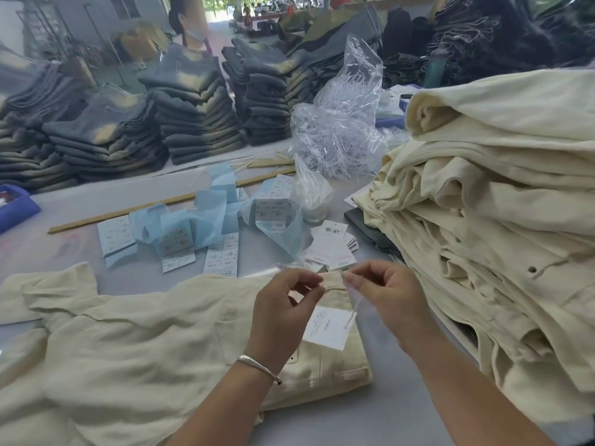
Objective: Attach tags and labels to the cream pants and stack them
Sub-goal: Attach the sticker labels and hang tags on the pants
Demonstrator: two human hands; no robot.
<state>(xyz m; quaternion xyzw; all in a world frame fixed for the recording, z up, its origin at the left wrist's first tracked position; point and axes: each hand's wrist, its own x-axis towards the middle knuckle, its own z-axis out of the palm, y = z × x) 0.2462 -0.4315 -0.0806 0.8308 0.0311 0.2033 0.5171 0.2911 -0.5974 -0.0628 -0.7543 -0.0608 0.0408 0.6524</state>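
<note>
A pair of cream pants (135, 342) lies flat on the table in front of me, waistband to the right. A white hang tag (328, 328) hangs on a thin clear string over the waistband. My left hand (283, 304) pinches one end of that string at a belt loop (333, 281). Just to the right, my right hand (386, 294) pinches the other end. The two hands are close together above the waistband. A tall heap of cream pants (489, 201) fills the right side.
Loose white tags (331, 249) and sheets of blue-backed labels (193, 226) lie beyond the pants. A clear bag of plastic tag strings (338, 130) stands behind them. Stacks of dark washed jeans (193, 104) line the far edge. A blue bin (16, 204) sits at left.
</note>
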